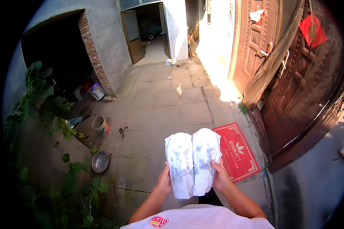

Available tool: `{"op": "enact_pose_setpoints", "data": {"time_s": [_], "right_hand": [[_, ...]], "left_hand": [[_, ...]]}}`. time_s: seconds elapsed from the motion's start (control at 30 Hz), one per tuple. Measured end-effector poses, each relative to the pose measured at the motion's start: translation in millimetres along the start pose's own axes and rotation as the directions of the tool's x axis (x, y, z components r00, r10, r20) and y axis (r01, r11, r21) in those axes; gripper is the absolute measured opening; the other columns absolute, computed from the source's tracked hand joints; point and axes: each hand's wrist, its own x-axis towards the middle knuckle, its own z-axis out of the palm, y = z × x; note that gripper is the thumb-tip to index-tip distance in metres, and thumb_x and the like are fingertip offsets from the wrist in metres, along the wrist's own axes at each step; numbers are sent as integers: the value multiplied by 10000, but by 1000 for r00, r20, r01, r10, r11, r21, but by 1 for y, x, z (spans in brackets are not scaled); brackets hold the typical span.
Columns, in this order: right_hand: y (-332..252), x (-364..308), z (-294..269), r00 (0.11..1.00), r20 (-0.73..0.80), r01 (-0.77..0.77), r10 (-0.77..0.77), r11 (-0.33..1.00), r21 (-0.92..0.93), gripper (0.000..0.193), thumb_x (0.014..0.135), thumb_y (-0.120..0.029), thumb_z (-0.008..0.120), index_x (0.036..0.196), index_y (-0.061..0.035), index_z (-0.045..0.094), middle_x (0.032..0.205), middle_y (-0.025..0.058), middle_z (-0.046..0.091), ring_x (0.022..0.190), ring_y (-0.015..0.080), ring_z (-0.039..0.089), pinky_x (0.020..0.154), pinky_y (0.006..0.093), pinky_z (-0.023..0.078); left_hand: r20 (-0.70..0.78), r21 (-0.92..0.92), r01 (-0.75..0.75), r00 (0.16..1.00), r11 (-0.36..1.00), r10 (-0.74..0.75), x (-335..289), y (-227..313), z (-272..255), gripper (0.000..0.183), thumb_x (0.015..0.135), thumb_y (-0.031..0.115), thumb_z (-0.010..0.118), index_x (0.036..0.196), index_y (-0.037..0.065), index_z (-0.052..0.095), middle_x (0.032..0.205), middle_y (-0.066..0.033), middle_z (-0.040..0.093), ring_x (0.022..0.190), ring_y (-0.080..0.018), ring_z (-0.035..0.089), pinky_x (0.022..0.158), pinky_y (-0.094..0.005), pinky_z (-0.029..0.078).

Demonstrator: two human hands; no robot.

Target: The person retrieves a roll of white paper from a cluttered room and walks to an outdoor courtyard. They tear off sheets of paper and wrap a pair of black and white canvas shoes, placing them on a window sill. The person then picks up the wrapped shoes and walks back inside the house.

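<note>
Two long, shoe-shaped bundles wrapped in white paper are held side by side in front of my body, touching along their inner edges. Greyish damp-looking patches show through the wrapping; what is inside is hidden. My left hand [164,179] grips the outer side of the left white bundle [180,164], most of its fingers hidden behind it. Around the outer side of the right white bundle [206,158] closes my right hand [221,175], its thumb on the front of the paper.
A red doormat [239,152] lies by the brown carved doors [254,42] on the right. To the left are a metal basin [100,162], a bucket [100,125] and leafy vines [70,168]. Paving slabs [160,110] lead to an open doorway [151,42].
</note>
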Motion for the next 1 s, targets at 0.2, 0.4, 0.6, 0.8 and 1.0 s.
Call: {"op": "enact_pose_setpoints", "data": {"time_s": [0.2, 0.4, 0.6, 0.8, 1.0], "right_hand": [[-72, 175, 4, 999, -32, 16, -17, 999, -51, 614, 930, -244, 628, 1423, -125, 282, 1411, 63, 435, 1317, 214, 404, 1100, 404, 309], [-114, 370, 39, 988, 76, -128, 132, 990, -59, 690, 914, -272, 654, 1457, -133, 252, 1430, 51, 412, 1325, 210, 398, 1100, 397, 317], [-116, 555, 63, 942, 181, -274, 281, 960, -64, 720, 902, -307, 674, 1448, -124, 242, 1416, 72, 418, 1310, 214, 408, 1091, 398, 322], [-133, 748, 80, 954, 172, -247, 248, 969, -23, 736, 908, -298, 665, 1469, -138, 218, 1449, 54, 396, 1331, 221, 395, 1099, 412, 316], [-184, 918, 86, 992, 40, -122, 121, 992, 20, 734, 914, -284, 650, 1484, -161, 205, 1457, 34, 395, 1344, 223, 386, 1112, 427, 310]], "left_hand": [[13, -9, 28, 1000, 1000, -28, 192, 56, 49, 543, 1028, 470, 375, 1368, 58, 477, 1322, -112, 571, 1180, -252, 566, 1023, -431, 454], [-80, -53, -95, 993, 994, 91, 324, 152, 81, 532, 1037, 451, 355, 1389, 64, 456, 1336, -119, 558, 1187, -274, 559, 1031, -444, 446], [-80, -177, -194, 980, 965, 183, 469, 215, 54, 555, 1024, 475, 384, 1371, 50, 473, 1309, -120, 577, 1162, -273, 570, 997, -450, 467], [-71, -79, -154, 986, 985, 149, 656, 310, 69, 539, 1024, 460, 401, 1370, 54, 476, 1301, -116, 584, 1139, -265, 585, 994, -431, 474], [19, -29, -6, 1000, 1000, 7, 857, 396, 126, 544, 1028, 466, 384, 1377, 57, 468, 1333, -116, 563, 1160, -262, 575, 999, -433, 470]]}}
